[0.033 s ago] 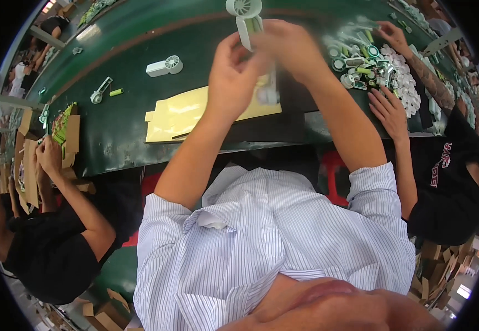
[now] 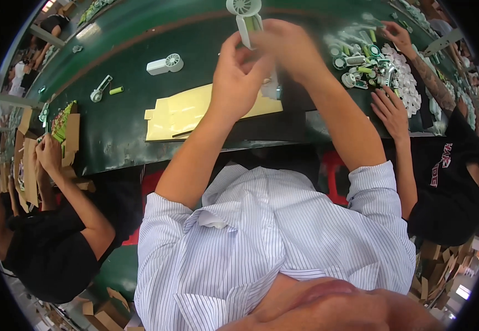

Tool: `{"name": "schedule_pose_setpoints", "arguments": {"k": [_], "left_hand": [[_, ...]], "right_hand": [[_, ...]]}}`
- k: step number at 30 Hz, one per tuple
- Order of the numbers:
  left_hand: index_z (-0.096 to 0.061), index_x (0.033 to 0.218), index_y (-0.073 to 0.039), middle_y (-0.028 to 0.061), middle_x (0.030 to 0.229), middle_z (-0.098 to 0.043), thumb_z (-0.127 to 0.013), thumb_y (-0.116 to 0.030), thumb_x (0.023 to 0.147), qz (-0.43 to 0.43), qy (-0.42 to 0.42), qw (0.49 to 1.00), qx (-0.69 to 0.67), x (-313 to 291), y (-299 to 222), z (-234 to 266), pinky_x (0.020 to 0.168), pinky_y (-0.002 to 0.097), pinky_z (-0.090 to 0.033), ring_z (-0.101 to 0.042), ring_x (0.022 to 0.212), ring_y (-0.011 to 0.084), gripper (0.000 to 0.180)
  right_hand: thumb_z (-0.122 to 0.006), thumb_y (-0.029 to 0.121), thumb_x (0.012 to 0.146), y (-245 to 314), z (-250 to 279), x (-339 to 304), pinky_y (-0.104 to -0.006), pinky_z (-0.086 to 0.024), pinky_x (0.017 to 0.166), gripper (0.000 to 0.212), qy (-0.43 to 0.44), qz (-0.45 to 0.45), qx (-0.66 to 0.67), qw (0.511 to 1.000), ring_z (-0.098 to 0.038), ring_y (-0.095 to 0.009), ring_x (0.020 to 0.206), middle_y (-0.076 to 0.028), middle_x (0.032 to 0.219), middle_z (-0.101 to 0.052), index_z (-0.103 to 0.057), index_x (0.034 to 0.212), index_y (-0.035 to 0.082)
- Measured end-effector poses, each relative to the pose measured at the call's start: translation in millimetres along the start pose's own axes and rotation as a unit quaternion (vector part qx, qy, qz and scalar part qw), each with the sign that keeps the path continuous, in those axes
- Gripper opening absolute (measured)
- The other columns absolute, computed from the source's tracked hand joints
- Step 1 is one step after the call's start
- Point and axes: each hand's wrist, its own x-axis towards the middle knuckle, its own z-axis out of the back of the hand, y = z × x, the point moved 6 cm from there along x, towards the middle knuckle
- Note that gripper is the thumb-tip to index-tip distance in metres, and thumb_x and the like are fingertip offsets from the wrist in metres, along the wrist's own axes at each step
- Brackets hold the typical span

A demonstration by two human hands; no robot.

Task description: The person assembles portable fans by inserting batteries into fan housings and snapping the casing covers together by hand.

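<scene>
A small white handheld fan [image 2: 244, 7] with a round slatted head stands upright at the far middle. Its handle shows green inside. My left hand [image 2: 236, 80] is closed with curled fingers around the lower handle, whose end is hidden. Against the same handle from the right is my right hand [image 2: 290, 49], its fingers smeared by motion. A blurred pale plastic part [image 2: 273, 89] shows just below my hands, over a yellow sheet [image 2: 181, 113]. Whether a hand touches that part, I cannot tell.
On the green table [image 2: 123, 132] lie a white fan [image 2: 165, 65], an opened fan piece [image 2: 100, 90] and a green cylindrical battery [image 2: 117, 90]. Fan parts [image 2: 355, 62] are heaped at right beside a co-worker's hands [image 2: 391, 110]. Another person's hand [image 2: 49, 151] works by a cardboard box [image 2: 72, 132] at left.
The pale plastic part below my hands has shifted slightly up and to the right. My left hand and the fan have barely moved. The right co-worker's hands have shifted a little to the right.
</scene>
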Motion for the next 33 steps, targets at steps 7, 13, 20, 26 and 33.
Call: {"name": "schedule_pose_setpoints", "arguments": {"k": [7, 13, 20, 26, 33], "left_hand": [[-0.042, 0.129, 0.001, 0.0094, 0.099, -0.065, -0.06, -0.011, 0.092, 0.135, 0.017, 0.981, 0.136, -2, 13, 22, 0.082, 0.0281, -0.047, -0.061, 0.089, 0.0146, 0.043], [-0.046, 0.125, 0.001, 0.0088, 0.098, -0.064, -0.066, -0.016, 0.09, 0.136, 0.014, 0.99, 0.043, -2, 31, 35, 0.074, 0.026, -0.046, -0.059, 0.08, 0.0136, 0.044], [-0.052, 0.118, 0.002, 0.0058, 0.083, -0.061, -0.062, -0.02, 0.092, 0.206, 0.074, 0.973, -0.069, -7, 39, 39, 0.066, 0.0259, -0.045, -0.057, 0.07, 0.0123, 0.036], [-0.057, 0.111, 0.005, 0.0083, 0.088, -0.065, -0.057, -0.017, 0.089, 0.231, 0.041, 0.968, 0.093, -6, 38, 45, 0.065, 0.0267, -0.047, -0.062, 0.074, 0.0139, 0.031], [-0.063, 0.11, 0.006, 0.0116, 0.099, -0.068, -0.057, -0.014, 0.087, 0.269, 0.012, 0.962, 0.031, -11, 37, 42, 0.067, 0.0269, -0.049, -0.063, 0.076, 0.0147, 0.031]], "right_hand": [[-0.07, 0.019, 0.076, -35, -5, 15, -0.0258, -0.044, 0.067, 0.025, 0.029, -0.038, 0.052, 0.998, -0.053, -0.011, 0.072, -0.003, 0.086, -0.062, -0.064, 0.094, 0.002], [-0.07, 0.016, 0.075, -29, -19, 15, -0.0241, -0.044, 0.059, 0.018, 0.093, -0.086, 0.005, 0.992, -0.053, -0.009, 0.065, -0.001, 0.077, -0.061, -0.065, 0.087, 0.003], [-0.071, 0.016, 0.077, -49, -13, 22, -0.0211, -0.046, 0.06, 0.016, 0.17, -0.11, -0.03, 0.979, -0.054, -0.008, 0.065, -0.002, 0.079, -0.062, -0.065, 0.086, 0.004], [-0.076, 0.022, 0.081, -50, -12, 19, -0.0198, -0.048, 0.063, 0.026, 0.227, -0.126, 0.049, 0.964, -0.058, -0.007, 0.075, -0.001, 0.085, -0.063, -0.065, 0.096, 0.004], [-0.078, 0.027, 0.081, -58, -4, 17, -0.0201, -0.05, 0.061, 0.033, 0.194, -0.077, 0.053, 0.976, -0.06, -0.009, 0.065, -0.006, 0.083, -0.066, -0.063, 0.095, 0.001]]}}
